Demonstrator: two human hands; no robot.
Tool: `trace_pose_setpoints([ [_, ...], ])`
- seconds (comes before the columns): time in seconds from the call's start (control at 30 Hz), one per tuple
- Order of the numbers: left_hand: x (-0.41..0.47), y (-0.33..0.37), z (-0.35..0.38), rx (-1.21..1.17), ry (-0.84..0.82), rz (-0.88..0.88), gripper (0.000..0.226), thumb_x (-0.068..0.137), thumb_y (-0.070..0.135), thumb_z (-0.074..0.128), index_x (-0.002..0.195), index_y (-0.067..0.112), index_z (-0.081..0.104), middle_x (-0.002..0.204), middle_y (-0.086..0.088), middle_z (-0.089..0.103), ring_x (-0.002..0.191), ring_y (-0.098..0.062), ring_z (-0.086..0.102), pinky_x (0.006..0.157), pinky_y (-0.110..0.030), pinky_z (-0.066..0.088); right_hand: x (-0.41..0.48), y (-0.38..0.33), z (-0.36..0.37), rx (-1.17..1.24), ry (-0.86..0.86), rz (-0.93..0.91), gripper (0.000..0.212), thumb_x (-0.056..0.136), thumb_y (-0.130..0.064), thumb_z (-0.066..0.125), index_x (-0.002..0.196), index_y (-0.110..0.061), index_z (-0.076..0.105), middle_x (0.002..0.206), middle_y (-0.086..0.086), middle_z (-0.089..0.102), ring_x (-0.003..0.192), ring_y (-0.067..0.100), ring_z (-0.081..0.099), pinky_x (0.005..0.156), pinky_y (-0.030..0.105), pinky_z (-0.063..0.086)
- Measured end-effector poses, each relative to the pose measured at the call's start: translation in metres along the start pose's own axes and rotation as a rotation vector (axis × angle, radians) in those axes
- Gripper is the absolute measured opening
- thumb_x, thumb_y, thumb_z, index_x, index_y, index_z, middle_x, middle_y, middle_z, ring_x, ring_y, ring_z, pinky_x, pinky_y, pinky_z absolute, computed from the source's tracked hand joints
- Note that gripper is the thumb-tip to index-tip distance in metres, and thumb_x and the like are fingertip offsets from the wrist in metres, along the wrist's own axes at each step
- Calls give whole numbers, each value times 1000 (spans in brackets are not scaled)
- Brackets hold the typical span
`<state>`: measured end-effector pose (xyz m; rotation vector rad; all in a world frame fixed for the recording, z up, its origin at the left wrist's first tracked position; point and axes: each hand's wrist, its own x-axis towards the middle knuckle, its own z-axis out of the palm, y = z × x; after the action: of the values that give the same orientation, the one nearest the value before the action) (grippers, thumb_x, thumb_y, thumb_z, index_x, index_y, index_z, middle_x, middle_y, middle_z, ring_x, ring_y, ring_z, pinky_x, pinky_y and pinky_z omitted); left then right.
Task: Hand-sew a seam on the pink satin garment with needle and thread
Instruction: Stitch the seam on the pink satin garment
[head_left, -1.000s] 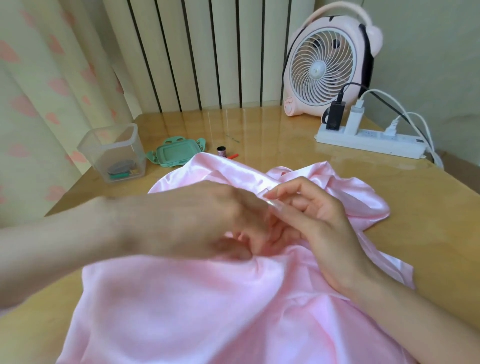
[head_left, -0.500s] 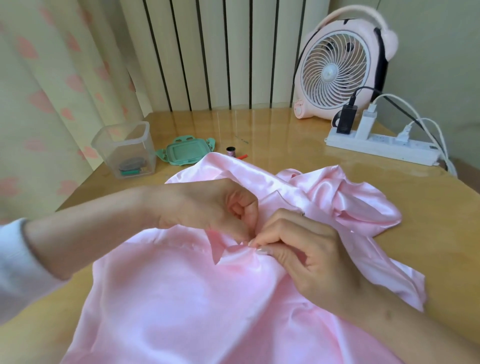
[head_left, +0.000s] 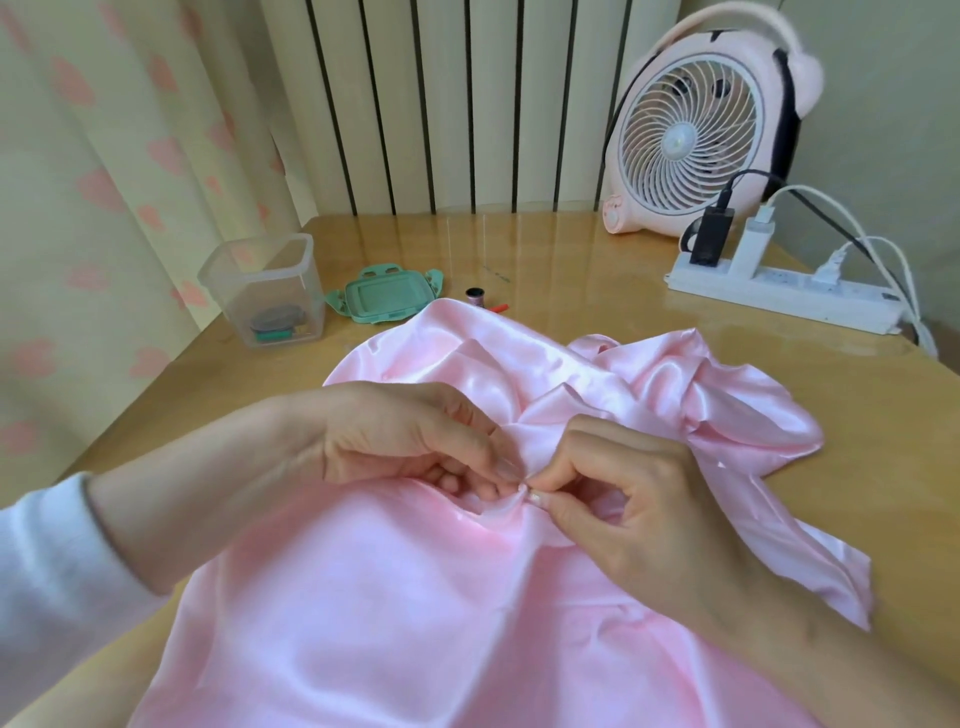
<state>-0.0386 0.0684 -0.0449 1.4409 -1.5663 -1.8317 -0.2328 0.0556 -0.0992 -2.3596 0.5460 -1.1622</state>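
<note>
Bench (head_left: 571, 260) centre: pink satin garment (head_left: 363, 597) fold between grips; left grip (head_left: 410, 441), right grip (head_left: 639, 499) both pinching it, fingertips near-touching; needle not discernible

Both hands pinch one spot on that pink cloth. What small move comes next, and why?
Probably the right hand draws its pinch away to pull the stitch through: its fingertips pinch a fold of the pink satin garment that the left hand holds beside them. The needle is not visible.

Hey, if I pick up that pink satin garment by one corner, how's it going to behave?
Probably floppy: the pink satin garment lies in soft folds. Likely slippery too, given its glossy sheen and the shiny table. It looks thin, so probably light.
</note>
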Motion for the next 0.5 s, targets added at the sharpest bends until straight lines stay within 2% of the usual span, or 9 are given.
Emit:
trace_pose_setpoints([
  [0.07, 1, -1, -1, -7, 5, 4, 21, 78, 0, 67, 62, 14, 69, 58, 4, 63, 48, 0, 56, 47, -10, 43, 1, 1, -2, -29, -33, -26, 12, 76, 1, 66, 67, -6, 61, 66, 1, 56, 59, 14, 52, 55, 21, 42],
  [0.17, 1, -5, 1, 47, 55, 182, 2, 77, 9, 64, 77, 10, 64, 67, 4, 65, 59, -3, 58, 57, -12, 46, 2, 4, -5, -7, -58, 8, 10, 75, 0, 67, 71, -8, 62, 68, -2, 58, 60, 11, 54, 56, 21, 45],
  [0.27, 2, -10, 4, 30, 129, 302, 16, 76, 5, 64, 90, 8, 56, 68, 3, 65, 63, -6, 59, 59, -13, 45, 3, 8, -8, 64, -46, 101, 12, 72, -2, 67, 73, -13, 64, 70, -6, 61, 60, 9, 58, 55, 23, 48],
  [0.4, 9, -13, 4, -15, 163, 274, 22, 81, -10, 62, 94, 7, 56, 71, -1, 67, 66, -7, 63, 58, -12, 45, 3, 10, -7, -8, -74, 114, 11, 70, -3, 66, 68, -13, 63, 69, -6, 61, 59, 10, 57, 55, 25, 47],
  [0.5, 13, -16, -1, -108, 100, 186, 21, 76, -1, 64, 95, 8, 62, 80, -4, 68, 74, -8, 65, 62, -12, 47, 4, 10, -8, -63, -104, 106, 12, 70, -4, 64, 66, -14, 60, 67, -6, 59, 58, 9, 54, 56, 21, 45],
])
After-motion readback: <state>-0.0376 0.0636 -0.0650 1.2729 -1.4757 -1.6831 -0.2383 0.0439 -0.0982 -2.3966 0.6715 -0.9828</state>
